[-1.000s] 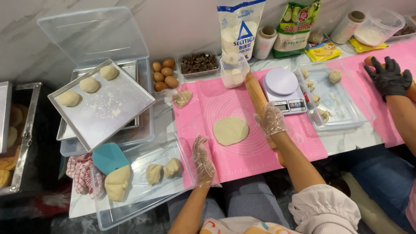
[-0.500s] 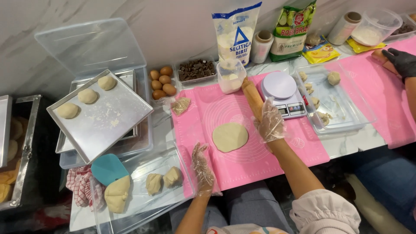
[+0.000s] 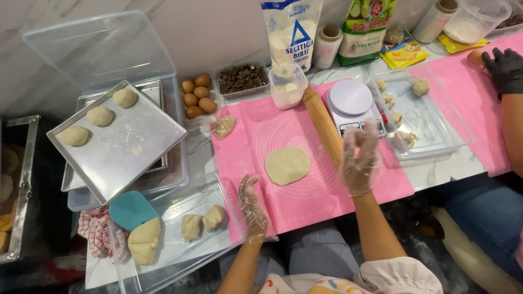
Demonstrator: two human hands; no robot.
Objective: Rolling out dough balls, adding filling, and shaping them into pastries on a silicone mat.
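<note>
Your left hand, in a thin clear plastic glove, lay flat on the near left edge of the pink silicone baking mat, its fingers stretched out and slightly spread, gripping nothing. Your right hand, gloved the same way, hovered above the mat's right side with its fingers loosely curled and parted, and they held nothing either. Just beside that hand, towards the middle, the long wooden rolling pin lay slantwise on the mat, its far end near the small clear plastic tub, and your hand was not touching it. The flat round disc of pale dough sat in the mat's centre, between your two hands and clear of both. To the right of the pin stood the white round-topped kitchen scale. On your left, a clear plastic tray at the tabletop's near edge carried two small dough lumps, a bigger dough lump and a teal plastic scraper. Beyond it, a square metal baking sheet bore three round dough balls. Brown eggs sat in a clear holder by the wall. Far right, another person's black-gloved hand rested on a second pink mat.
</note>
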